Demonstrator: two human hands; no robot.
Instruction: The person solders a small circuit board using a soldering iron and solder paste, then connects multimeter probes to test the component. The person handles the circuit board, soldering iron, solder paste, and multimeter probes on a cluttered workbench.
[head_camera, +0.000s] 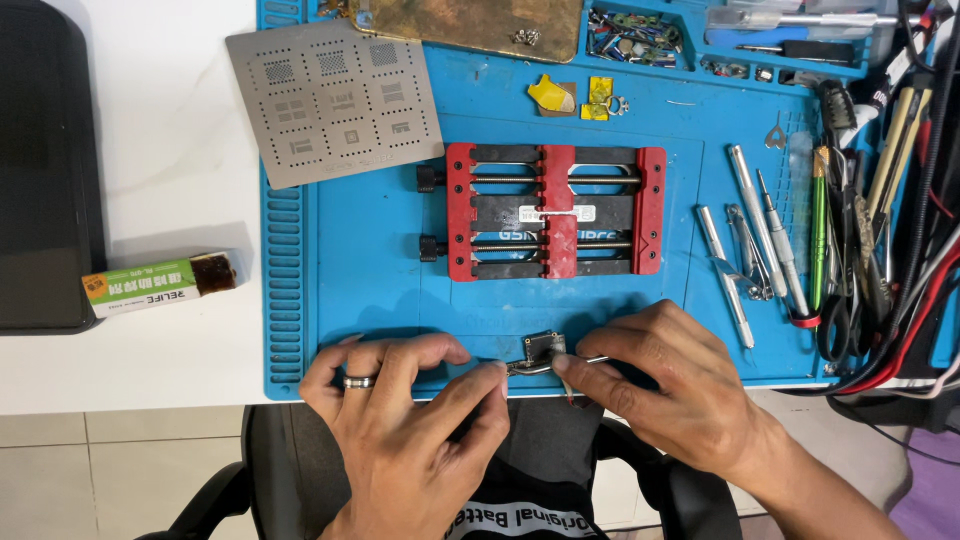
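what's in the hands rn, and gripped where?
Left hand and right hand pinch a small metal component with tweezers between fingertips, at its lower edge.

Both hands meet at the near edge of a blue work mat (380, 250). The left hand (410, 420), a ring on one finger, and the right hand (670, 385) pinch metal tweezers (535, 366) holding a small dark component (543, 347) between their fingers (480, 385). Just beyond the fingers lies a red clamp fixture (555, 211); a perforated metal stencil (332, 100) lies farther off, to their left.
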